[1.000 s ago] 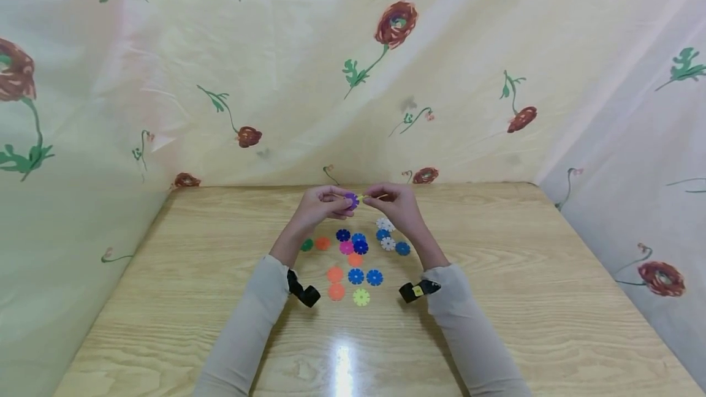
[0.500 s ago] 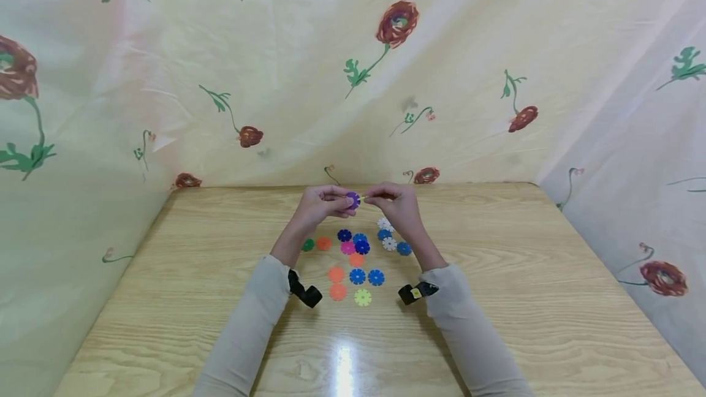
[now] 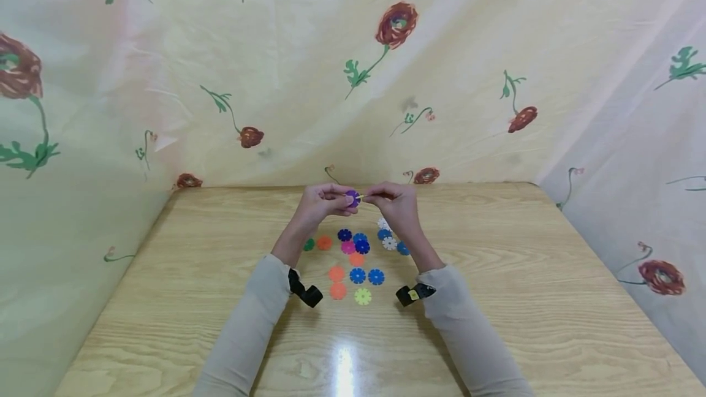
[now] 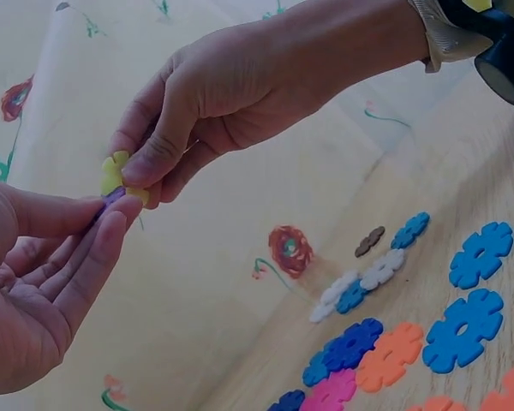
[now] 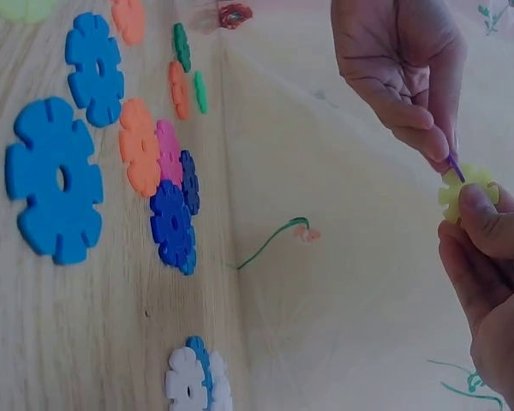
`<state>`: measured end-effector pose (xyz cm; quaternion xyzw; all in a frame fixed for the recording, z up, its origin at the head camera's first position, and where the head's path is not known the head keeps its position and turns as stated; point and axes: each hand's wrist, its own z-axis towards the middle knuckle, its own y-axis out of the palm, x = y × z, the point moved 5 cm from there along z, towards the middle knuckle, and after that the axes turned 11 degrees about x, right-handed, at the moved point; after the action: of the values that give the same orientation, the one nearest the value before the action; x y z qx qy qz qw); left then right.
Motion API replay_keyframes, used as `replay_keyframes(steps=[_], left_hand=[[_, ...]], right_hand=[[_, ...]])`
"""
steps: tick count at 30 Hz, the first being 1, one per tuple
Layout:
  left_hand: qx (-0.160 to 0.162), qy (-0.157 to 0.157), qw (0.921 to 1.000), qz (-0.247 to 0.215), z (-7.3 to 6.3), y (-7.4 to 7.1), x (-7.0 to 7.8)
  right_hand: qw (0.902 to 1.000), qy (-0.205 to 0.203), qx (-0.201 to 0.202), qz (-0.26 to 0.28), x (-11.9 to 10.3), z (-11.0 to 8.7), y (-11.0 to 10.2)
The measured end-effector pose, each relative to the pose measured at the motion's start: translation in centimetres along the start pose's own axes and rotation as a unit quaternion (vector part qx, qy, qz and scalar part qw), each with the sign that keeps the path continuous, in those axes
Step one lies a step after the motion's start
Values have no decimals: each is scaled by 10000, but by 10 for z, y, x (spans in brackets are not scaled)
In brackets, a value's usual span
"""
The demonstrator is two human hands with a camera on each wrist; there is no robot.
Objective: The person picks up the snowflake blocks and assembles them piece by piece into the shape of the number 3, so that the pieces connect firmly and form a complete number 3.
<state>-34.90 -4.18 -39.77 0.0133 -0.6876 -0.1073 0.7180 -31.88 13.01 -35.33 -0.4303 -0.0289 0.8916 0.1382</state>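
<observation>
My left hand point(image 3: 320, 207) pinches a purple notched plastic disc point(image 3: 353, 198) between thumb and fingers, above the far part of the table. Facing it, my right hand point(image 3: 401, 207) grips a yellow notched disc point(image 5: 450, 197) by its edge. The two discs meet crosswise at their rims, purple edge against yellow, as the left wrist view and right wrist view show. My fingertips cover much of both discs; in the left wrist view only a sliver of purple shows beside the yellow disc point(image 4: 111, 174).
On the wooden table point(image 3: 182, 299) below my hands lie several flower-shaped discs, among them a pink disc point(image 3: 347, 247), an orange disc point(image 3: 337, 274), a blue disc point(image 3: 376, 277) and a pale yellow disc point(image 3: 362, 296). White disc point(image 3: 389, 243) overlaps others at right. A flowered cloth point(image 3: 298, 78) hangs behind.
The yellow disc has turned more edge-on in the head view and sits against the purple disc's rim. My right wrist has shifted slightly left. The discs on the table have stayed put.
</observation>
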Motion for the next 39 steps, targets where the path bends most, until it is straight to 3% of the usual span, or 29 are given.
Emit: replay_keyframes(steps=[12,16,22,26,32,36,39], left_hand=[[-109,-61,9994,317,1,1,5],[-105,-69,9993,364,2,-2,5],[12,-87,9991,406,4,-7,3],[17,-94,9990,431,5,-10,0],[-31,-140,9988,464,7,-11,-5],[-11,-169,9987,483,8,-13,-7],[3,-204,9985,517,8,-14,-7]], right_hand=[[9962,738,-470,-11,34,5,-3],[9912,971,-839,-327,36,8,-6],[9763,1288,-1583,-716,43,8,-14],[9513,1139,-2622,-1155,48,-1,-13],[8863,971,-4397,-1082,49,-31,-6],[8530,1186,-4912,-1306,50,-50,-4],[8430,1339,-4991,-1492,52,-61,-2]])
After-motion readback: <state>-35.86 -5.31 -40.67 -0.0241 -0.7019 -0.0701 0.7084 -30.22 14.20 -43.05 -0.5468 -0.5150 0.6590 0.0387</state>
